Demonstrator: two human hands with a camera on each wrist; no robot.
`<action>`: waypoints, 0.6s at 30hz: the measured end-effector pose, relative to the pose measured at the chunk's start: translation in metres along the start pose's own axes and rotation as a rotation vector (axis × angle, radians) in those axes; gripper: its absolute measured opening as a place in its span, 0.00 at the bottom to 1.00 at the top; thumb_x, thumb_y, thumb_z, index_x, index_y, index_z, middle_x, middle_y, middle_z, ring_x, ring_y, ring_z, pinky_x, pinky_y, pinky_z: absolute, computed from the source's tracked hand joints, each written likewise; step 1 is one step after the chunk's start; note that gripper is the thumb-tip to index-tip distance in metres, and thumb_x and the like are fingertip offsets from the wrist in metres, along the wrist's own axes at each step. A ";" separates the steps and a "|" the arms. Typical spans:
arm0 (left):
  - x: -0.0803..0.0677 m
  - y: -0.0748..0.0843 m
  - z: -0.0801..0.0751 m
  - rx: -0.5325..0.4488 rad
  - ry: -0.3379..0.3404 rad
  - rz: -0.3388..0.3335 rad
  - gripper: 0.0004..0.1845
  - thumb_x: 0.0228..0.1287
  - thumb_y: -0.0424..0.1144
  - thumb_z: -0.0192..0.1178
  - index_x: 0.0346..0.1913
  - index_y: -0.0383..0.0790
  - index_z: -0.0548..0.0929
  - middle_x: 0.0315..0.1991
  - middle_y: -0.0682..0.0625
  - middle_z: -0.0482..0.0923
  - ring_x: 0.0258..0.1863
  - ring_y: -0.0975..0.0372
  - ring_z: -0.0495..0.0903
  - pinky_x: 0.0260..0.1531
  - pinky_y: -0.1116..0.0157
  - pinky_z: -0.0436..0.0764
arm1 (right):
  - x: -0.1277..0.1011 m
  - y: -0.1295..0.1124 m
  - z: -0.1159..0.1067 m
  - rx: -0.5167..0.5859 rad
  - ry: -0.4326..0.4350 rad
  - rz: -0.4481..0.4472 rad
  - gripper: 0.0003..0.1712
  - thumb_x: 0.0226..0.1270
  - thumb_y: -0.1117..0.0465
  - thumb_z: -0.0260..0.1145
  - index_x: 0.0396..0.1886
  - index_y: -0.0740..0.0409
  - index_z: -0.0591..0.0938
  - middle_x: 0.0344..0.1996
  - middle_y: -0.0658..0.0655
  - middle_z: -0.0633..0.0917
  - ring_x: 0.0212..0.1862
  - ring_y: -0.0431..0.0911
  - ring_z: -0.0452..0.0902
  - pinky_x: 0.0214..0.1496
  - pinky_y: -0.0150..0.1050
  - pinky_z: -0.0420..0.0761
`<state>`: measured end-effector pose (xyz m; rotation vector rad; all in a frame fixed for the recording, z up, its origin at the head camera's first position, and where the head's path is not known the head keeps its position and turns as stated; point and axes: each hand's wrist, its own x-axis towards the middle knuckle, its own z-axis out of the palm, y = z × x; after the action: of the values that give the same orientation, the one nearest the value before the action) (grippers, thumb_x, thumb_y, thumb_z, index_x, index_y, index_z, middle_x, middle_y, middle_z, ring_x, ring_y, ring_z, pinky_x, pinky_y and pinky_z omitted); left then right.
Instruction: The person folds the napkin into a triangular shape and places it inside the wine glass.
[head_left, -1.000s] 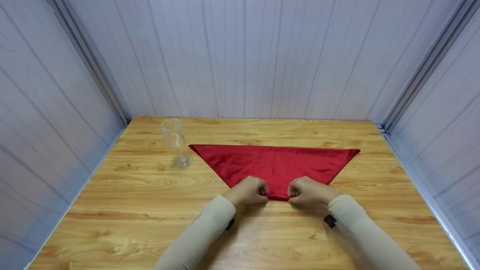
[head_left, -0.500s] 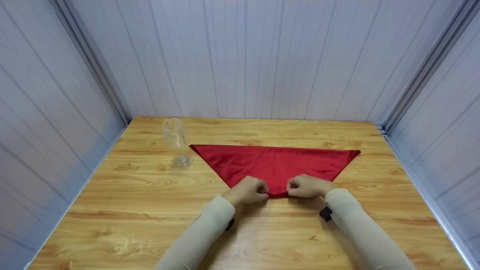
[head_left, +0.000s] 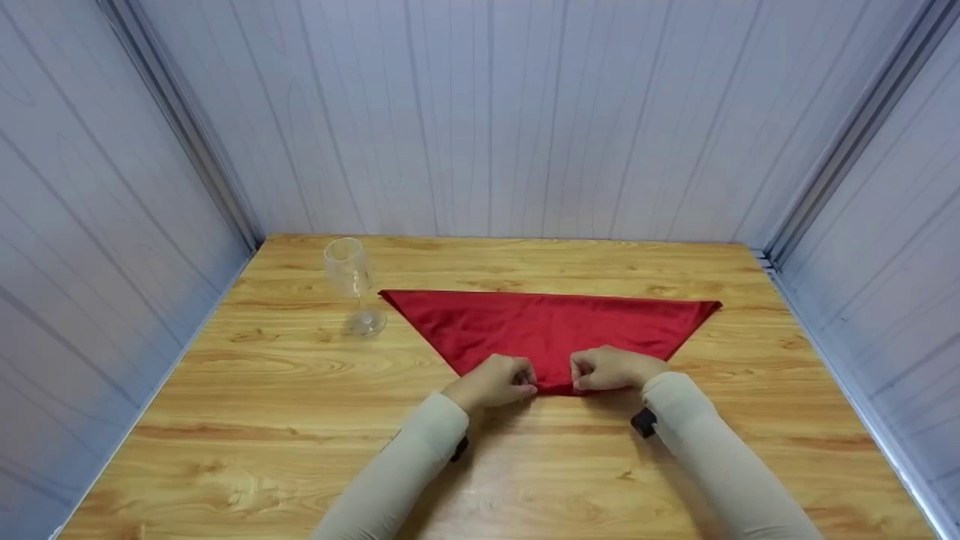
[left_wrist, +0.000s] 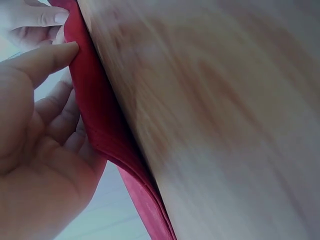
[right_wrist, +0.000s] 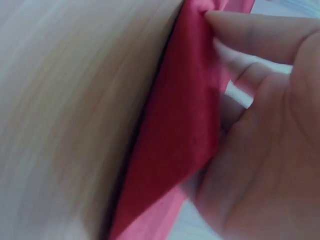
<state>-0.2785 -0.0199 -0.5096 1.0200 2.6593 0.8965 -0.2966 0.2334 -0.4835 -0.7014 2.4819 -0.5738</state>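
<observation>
My red napkin (head_left: 551,330) lies flat on the desk (head_left: 262,390) as a triangle, its long straight edge on the far side running left to right, its point aimed back at me. That near point is where both my hands meet. My left hand (head_left: 495,381) pinches the cloth just left of the tip, and my right hand (head_left: 609,369) pinches it just right of the tip, with only a narrow strip of red between them. The fingers (left_wrist: 47,57) of my left hand are curled, thumb pressed against the folded edge; on the right, my fingers (right_wrist: 255,35) do the same, with the cloth (right_wrist: 185,130) caught between thumb and knuckles. Both hands sit about equally near the tip, so neither has the advantage. The body of the napkin spreads away from my fingers, far and outward to both sides. A wine glass (head_left: 351,285) stands upright at the far left, just beside the napkin's left corner, apart from my hands.
</observation>
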 end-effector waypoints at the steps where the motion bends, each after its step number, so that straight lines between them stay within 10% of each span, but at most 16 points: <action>1: 0.000 0.000 0.000 0.001 -0.002 0.004 0.03 0.66 0.34 0.67 0.37 0.39 0.84 0.31 0.52 0.83 0.33 0.66 0.80 0.37 0.70 0.78 | 0.000 -0.001 0.000 -0.024 0.003 0.002 0.05 0.70 0.58 0.66 0.33 0.47 0.78 0.29 0.45 0.79 0.36 0.43 0.71 0.42 0.43 0.70; 18: 0.007 0.002 -0.004 0.105 -0.040 -0.066 0.05 0.71 0.38 0.62 0.37 0.41 0.82 0.29 0.54 0.79 0.32 0.64 0.75 0.37 0.67 0.76 | -0.007 0.018 0.007 0.150 0.023 -0.009 0.08 0.75 0.55 0.63 0.35 0.52 0.77 0.33 0.48 0.79 0.36 0.42 0.71 0.42 0.40 0.71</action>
<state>-0.2839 -0.0163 -0.5054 0.9554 2.7144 0.7223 -0.2943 0.2496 -0.4954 -0.6508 2.4271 -0.7663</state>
